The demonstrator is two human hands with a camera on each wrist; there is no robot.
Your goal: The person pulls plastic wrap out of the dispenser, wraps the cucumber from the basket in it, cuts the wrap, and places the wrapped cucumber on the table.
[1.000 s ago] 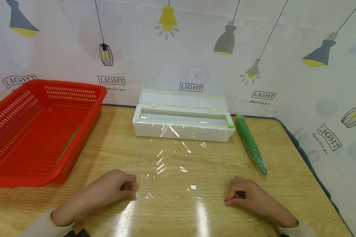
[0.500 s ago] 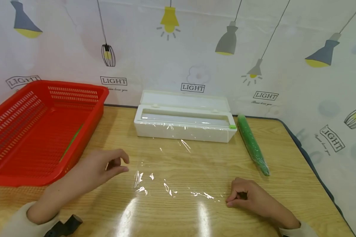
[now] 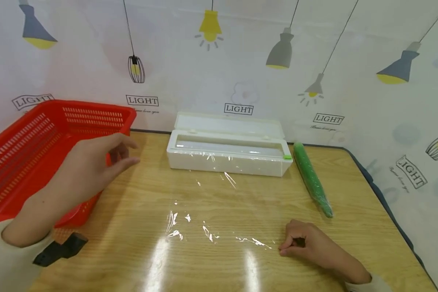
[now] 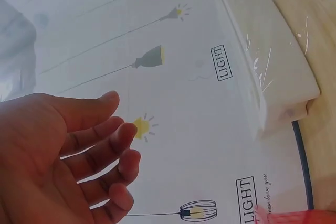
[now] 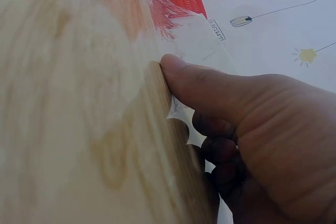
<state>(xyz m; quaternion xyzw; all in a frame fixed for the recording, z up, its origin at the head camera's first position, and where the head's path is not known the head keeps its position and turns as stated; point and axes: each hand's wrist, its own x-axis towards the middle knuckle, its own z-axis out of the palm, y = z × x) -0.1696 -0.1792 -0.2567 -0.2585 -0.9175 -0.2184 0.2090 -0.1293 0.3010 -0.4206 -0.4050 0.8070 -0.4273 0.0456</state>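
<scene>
Clear cling film [image 3: 207, 231] stretches toward me over the wooden table from a white cling film dispenser [image 3: 226, 163] with its lid raised. My right hand [image 3: 310, 245] pinches the film's near right corner between thumb and fingers, low over the tabletop. In the right wrist view, the right thumb [image 5: 210, 85] is extended with the other fingers curled beneath it. My left hand [image 3: 91, 166] is raised over the right side of a red plastic basket [image 3: 129, 121], nothing between its loosely bent fingers. The left wrist view shows its fingers [image 4: 118, 142] spread apart from the thumb.
A green cucumber [image 3: 310, 174] in clear wrap lies right of the dispenser. Behind the table [image 3: 204, 267] hangs a white cloth [image 3: 175, 52] printed with lamps. A dark edge runs along the table's back and right side.
My left hand has let go of the film's left corner and moved up and left to the basket. The film's near left side has wrinkled. My right hand keeps its place.
</scene>
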